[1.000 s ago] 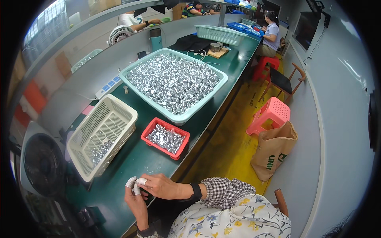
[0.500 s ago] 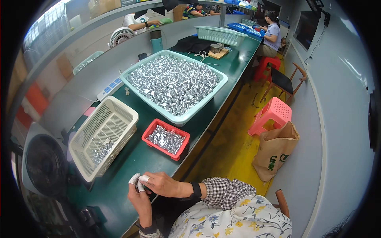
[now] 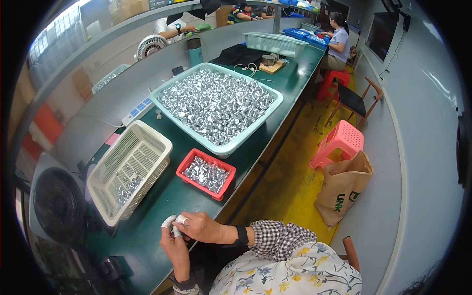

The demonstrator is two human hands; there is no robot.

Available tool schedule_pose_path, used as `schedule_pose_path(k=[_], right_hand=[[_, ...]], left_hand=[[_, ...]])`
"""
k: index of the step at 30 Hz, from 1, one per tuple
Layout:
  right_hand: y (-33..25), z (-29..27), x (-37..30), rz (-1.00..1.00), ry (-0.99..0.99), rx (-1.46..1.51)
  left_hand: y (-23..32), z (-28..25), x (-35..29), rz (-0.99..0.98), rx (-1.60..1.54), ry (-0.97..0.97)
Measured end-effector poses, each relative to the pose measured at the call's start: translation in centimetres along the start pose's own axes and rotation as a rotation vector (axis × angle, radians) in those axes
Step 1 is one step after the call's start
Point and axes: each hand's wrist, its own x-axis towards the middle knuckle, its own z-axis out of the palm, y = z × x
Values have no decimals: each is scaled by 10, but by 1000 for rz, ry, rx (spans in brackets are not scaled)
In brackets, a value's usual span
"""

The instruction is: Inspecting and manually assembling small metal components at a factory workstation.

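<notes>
My left hand [image 3: 175, 244] and my right hand [image 3: 200, 228] meet at the near edge of the green table, white coverings on several fingertips. Both are closed in a pinch, fingertips together; whatever lies between them is too small or hidden to make out. Just beyond them sits a red tray [image 3: 179, 172] filled with small shiny metal parts [image 3: 206, 174]. To its left, a cream slotted basket [image 3: 105, 199] holds a small heap of similar metal pieces [image 3: 129, 189] at its near end. Behind both, a large pale-green basket [image 3: 228, 147] is heaped with silvery metal parts [image 3: 211, 103].
A fan [image 3: 56, 204] stands at the left, by a power strip [image 3: 136, 111]. Farther back are a bottle [image 3: 194, 53], black cloth [image 3: 238, 55] and another green basket [image 3: 275, 43]. Right of the table are a pink stool [image 3: 344, 140], a paper bag [image 3: 339, 191] and a chair [image 3: 351, 101]. A co-worker [image 3: 338, 42] sits far off.
My right hand's fingertips have shifted slightly against the left hand's. The whole view has moved a little; the baskets and tray look the same.
</notes>
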Motion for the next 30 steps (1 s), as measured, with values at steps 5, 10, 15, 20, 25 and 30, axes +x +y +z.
schedule_pose_path(k=[5, 10, 15, 20, 25, 30], right_hand=[[3, -15, 4, -27, -5, -23], [5, -28, 6, -26, -23, -9], [9, -27, 8, -13, -40, -13], [11, -28, 12, -33, -36, 3], [13, -28, 13, -21, -86, -46], [15, -29, 15, -20, -93, -42]], left_hand=[[12, 10, -5, -35, -12, 21], [17, 17, -3, -44, 19, -17], [18, 19, 1, -65, -26, 0], [18, 16, 7, -60, -9, -5], [19, 18, 9, -74, 0, -28], [15, 16, 11, -19, -22, -13]])
